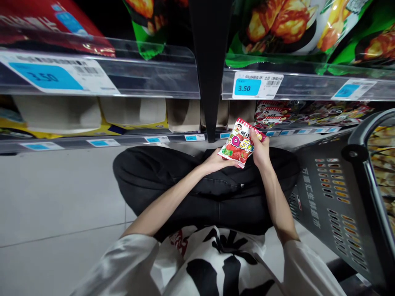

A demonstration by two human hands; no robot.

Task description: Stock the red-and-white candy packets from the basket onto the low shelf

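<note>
A small red and white packet of gummy candy (237, 144), with strawberries pictured on its front, is held tilted above my crossed legs. My left hand (216, 161) grips its lower left edge, thumb along the bottom. My right hand (261, 150) pinches its right side, thumb lying on the front. A pink edge shows behind the packet near my right fingers; I cannot tell whether it belongs to a second packet. Just beyond, similar red-topped packets (270, 115) stand in the low shelf.
Open cardboard boxes (135, 111) line the bottom shelf on the left. Priced shelf edges (257, 85) and a black upright (211, 70) rise close ahead. Green snack bags (277, 28) fill the shelf above. At my right stands a grey shopping basket (327, 176) holding several yellowish packages.
</note>
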